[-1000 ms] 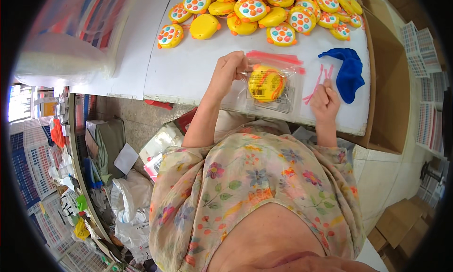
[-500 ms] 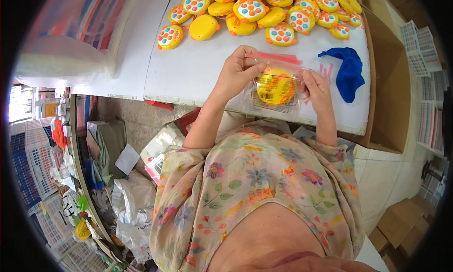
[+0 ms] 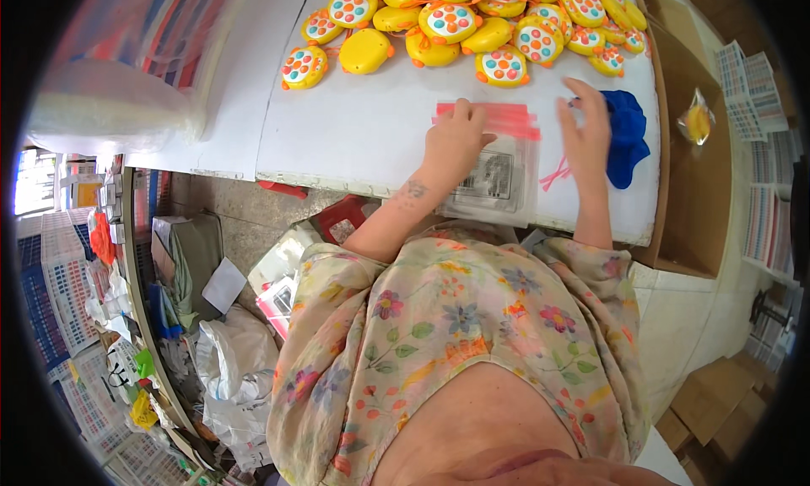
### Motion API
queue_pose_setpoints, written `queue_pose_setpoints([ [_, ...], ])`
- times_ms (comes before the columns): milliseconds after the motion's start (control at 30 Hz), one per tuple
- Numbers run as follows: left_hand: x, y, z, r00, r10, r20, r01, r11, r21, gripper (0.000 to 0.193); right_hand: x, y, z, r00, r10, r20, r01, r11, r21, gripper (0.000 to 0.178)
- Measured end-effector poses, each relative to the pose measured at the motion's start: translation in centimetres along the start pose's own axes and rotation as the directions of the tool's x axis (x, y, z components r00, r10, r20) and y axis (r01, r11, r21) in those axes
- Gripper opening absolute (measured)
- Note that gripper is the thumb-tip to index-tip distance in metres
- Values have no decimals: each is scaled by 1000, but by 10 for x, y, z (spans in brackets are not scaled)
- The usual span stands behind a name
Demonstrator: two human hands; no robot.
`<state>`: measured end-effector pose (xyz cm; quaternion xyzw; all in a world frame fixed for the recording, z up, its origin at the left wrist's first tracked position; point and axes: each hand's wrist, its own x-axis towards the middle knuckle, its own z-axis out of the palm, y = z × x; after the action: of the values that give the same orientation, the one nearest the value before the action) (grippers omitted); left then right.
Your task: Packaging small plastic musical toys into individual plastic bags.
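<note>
A stack of clear zip bags (image 3: 509, 178) with pink closure strips and a dark printed label lies at the table's front edge. My left hand (image 3: 458, 140) rests on the bags, fingertips at the pink strips and thumb apart. My right hand (image 3: 586, 132) is raised beside the blue cloth (image 3: 627, 136), its fingers spread with nothing between them. A yellow toy in a clear bag (image 3: 696, 123) shows against the cardboard box (image 3: 693, 195) to the right, away from both hands; whether it is in the air I cannot tell.
Several yellow turtle-shaped toys (image 3: 451, 22) with coloured buttons are heaped at the table's far side. Thin pink strips (image 3: 554, 175) lie right of the bags. Large plastic wrapping (image 3: 126, 89) covers the table's left. A shelf of papers and bags stands lower left; cartons (image 3: 713, 393) sit lower right.
The bagged toy has left both hands and appears at the cardboard box on the right. My left hand has come down onto the bag stack; my right hand has opened and lifted toward the blue cloth.
</note>
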<state>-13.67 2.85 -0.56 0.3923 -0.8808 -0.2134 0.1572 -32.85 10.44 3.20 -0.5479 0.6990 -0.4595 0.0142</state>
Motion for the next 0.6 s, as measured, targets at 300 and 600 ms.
queue_pose_setpoints([
  [300,1,-6,21,925,280,-255,-232,951,205,23,33,13,81,935,-239,262,303,922,-241,49],
  [600,8,-18,14,904,250,-347,-340,912,-230,16,32,13,59,974,-63,219,131,941,-313,56],
])
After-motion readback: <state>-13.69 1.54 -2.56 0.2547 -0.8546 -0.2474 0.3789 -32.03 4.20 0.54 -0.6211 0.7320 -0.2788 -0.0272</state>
